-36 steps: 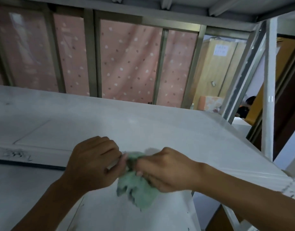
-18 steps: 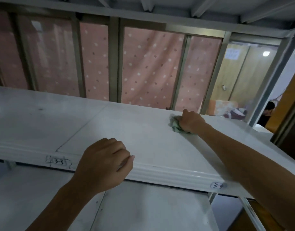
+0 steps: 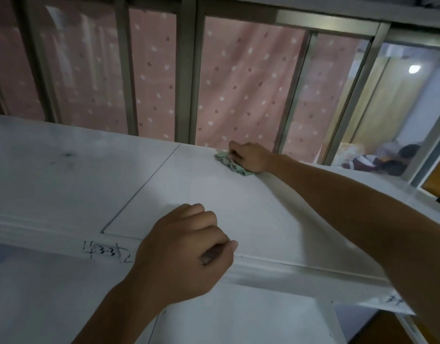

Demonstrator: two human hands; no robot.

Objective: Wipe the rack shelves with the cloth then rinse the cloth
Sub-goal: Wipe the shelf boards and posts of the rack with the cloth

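A white rack shelf (image 3: 214,194) fills the middle of the head view, with a lower shelf (image 3: 52,306) under it. My right hand (image 3: 251,157) reaches to the shelf's far edge and presses a crumpled green cloth (image 3: 229,163) flat on the surface. My left hand (image 3: 186,252) is curled into a loose fist and rests on the shelf's front lip, holding nothing. A handwritten label "3-3" (image 3: 107,253) is on the front lip, left of my left hand.
Grey metal window bars (image 3: 186,78) and a pink dotted curtain (image 3: 243,83) stand right behind the shelf. A dark smudge (image 3: 68,155) marks the shelf's left panel. At the far right another person (image 3: 388,161) sits in a room beyond.
One second ago both hands held the cloth near the front edge. My right hand then carried it to the back edge and has slid it slightly left; my left hand settled on the front lip.
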